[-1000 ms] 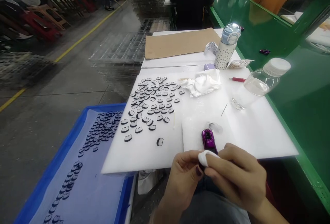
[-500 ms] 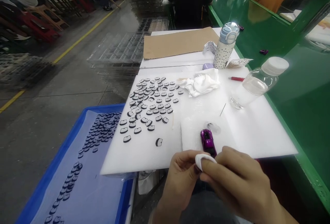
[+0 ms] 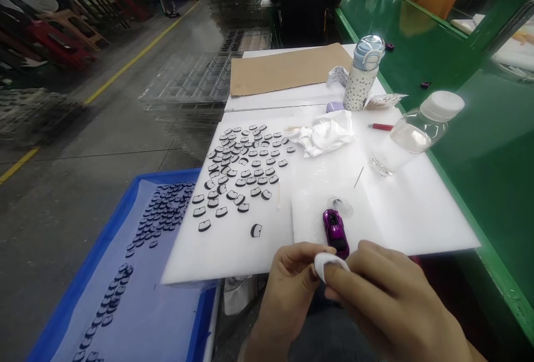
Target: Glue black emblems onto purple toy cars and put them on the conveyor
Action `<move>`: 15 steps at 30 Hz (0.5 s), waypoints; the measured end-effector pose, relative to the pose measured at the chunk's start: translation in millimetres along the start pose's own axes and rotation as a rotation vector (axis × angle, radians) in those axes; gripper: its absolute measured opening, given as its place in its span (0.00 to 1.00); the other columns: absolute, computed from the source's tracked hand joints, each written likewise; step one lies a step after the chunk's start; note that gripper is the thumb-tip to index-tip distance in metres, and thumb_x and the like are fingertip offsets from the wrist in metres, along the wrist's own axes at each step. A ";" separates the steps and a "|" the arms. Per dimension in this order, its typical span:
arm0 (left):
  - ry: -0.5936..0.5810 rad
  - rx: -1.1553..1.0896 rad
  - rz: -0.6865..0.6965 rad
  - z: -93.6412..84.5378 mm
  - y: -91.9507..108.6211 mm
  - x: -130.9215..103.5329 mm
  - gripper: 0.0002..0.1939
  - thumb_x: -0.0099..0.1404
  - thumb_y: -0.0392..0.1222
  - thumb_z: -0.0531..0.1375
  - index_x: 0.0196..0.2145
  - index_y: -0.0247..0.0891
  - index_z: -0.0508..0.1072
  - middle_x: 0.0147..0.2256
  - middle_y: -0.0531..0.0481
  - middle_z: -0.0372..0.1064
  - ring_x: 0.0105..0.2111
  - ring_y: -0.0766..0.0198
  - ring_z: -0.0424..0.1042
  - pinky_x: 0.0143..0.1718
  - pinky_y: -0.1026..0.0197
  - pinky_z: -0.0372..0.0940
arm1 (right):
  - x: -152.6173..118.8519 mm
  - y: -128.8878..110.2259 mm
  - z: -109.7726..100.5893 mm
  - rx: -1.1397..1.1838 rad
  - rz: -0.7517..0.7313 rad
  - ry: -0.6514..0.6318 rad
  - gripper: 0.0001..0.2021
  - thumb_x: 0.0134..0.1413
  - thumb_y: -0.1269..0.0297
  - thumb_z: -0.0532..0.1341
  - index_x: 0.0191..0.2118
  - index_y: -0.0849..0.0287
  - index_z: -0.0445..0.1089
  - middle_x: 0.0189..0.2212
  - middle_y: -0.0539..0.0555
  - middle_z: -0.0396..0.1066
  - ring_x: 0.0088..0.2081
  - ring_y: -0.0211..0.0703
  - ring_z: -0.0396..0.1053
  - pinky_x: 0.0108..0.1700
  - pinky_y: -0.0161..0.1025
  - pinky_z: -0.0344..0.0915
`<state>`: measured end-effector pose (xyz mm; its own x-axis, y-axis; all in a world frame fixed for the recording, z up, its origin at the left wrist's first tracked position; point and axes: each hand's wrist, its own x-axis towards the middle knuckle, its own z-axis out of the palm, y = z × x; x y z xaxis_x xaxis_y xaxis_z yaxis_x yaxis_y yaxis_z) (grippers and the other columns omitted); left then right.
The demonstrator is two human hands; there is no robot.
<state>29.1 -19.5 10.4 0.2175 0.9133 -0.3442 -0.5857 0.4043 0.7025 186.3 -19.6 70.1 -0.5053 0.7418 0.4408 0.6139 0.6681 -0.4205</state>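
Observation:
Both hands meet at the near edge of the white foam board (image 3: 267, 245). A white cloth (image 3: 324, 264) is wrapped over a fingertip of my right hand (image 3: 387, 295), whose other fingers are curled. The fingers of my left hand (image 3: 290, 289) are pinched at the cloth's left side; any small part between them is hidden. Just beyond the hands lies a purple toy car (image 3: 335, 233) on the board. Many small black-edged pieces (image 3: 243, 207) are spread over the board's left half, with one apart (image 3: 256, 231) nearer the front.
A clear bottle (image 3: 411, 137), a dotted flask (image 3: 364, 75), a red pen (image 3: 380, 127) and crumpled tissue (image 3: 327, 133) stand or lie on the board. Brown cardboard (image 3: 287, 73) lies behind. A blue tray (image 3: 144, 278) of black pieces is at lower left. People sit beyond.
My hands keep nearly the same pose around the white cloth. The view has shifted slightly. In the background at upper left, a person's legs have come further into view.

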 end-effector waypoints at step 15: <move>-0.017 0.448 0.448 -5.5 15.0 -4.8 0.09 0.60 0.39 0.70 0.40 0.45 0.82 0.34 0.51 0.79 0.35 0.63 0.78 0.39 0.66 0.74 | -35.6 30.7 -8.1 0.170 0.401 0.283 0.05 0.62 0.71 0.64 0.42 0.55 0.75 0.28 0.50 0.68 0.25 0.35 0.65 0.22 0.34 0.58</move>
<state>14.9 -18.1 19.2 0.0413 0.9978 0.0511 -0.2402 -0.0397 0.9699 228.1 -25.9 47.9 -0.0524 0.9124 0.4059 0.6069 0.3519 -0.7126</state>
